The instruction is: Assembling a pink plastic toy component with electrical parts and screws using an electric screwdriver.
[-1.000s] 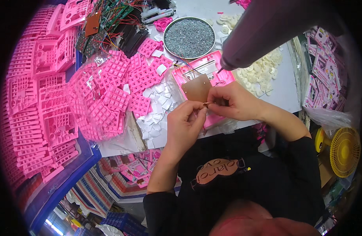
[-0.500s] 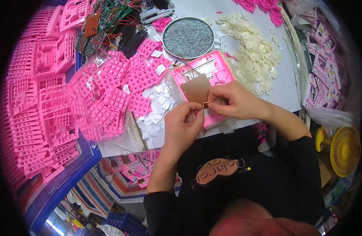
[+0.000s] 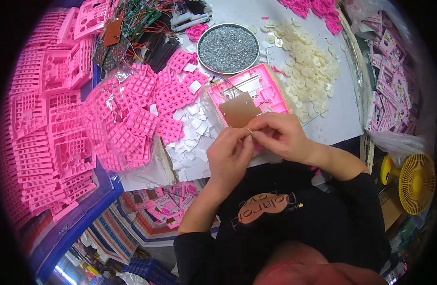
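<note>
My left hand (image 3: 229, 154) and my right hand (image 3: 286, 137) meet in front of me, each with thumb and forefinger closed in a pinch. Between the fingertips is a small, thin, pale thing, too small to name. Just beyond them lies a pink plastic housing (image 3: 274, 93), open side up, its near edge partly hidden by my hands. A flat brown circuit board (image 3: 238, 109) rests over its near left part, and thin wires (image 3: 228, 84) run from the housing's far left corner.
Behind the housing stands a round tray of screws (image 3: 228, 48). Cream plastic discs (image 3: 313, 76) are heaped to the right. Pink keypads (image 3: 138, 121) and white paper squares (image 3: 192, 137) lie left, with stacked pink casings (image 3: 33, 152) farther out. A yellow fan (image 3: 417, 183) stands at right.
Both hands have drawn slightly toward me and come closer together, still pinching. More of the brown board's near edge and the housing's right side shows.
</note>
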Demonstrator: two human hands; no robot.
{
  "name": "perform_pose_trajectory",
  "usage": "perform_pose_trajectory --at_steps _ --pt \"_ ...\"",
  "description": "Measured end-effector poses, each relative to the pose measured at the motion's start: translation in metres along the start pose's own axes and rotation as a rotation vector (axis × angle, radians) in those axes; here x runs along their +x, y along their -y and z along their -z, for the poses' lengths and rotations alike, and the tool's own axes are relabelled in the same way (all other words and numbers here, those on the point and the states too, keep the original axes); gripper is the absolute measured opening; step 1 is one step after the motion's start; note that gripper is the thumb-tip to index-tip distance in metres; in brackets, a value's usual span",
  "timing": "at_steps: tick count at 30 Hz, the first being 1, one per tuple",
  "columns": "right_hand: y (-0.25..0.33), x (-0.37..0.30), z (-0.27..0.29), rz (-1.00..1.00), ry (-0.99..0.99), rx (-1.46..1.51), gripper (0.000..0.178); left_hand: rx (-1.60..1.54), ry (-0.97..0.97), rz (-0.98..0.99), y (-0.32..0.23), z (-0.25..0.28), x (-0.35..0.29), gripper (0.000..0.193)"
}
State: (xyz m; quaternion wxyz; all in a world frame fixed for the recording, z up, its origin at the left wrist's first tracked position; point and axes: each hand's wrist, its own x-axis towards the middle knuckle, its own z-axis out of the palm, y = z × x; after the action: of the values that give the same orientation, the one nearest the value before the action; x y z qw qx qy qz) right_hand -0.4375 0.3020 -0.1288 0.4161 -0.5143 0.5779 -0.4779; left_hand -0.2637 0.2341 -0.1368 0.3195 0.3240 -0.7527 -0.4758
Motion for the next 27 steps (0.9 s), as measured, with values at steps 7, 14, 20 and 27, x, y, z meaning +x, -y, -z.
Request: perform_pose_trajectory --at_steps 7,14,20,27 --pt "-0.012 0.003 0.004 0.558 -0.003 -0.400 0.015 -0.629 0.309 0.716 0.011 0.031 0.019 0.014" --pt "-0.014 0.003 0.011 0.625 0.080 -0.733 0.024 0.177 0.148 0.062 0.001 0.021 0.012 0.012" --pt "-0.018 0.006 0.007 0.651 0.103 -0.765 0.025 0.260 0.050 -0.214 0.010 0.014 0.004 0.015" --pt "-0.003 0.000 0.005 0.508 0.253 -0.896 0.031 0.285 -0.038 -0.216 0.017 0.010 0.001 0.021"
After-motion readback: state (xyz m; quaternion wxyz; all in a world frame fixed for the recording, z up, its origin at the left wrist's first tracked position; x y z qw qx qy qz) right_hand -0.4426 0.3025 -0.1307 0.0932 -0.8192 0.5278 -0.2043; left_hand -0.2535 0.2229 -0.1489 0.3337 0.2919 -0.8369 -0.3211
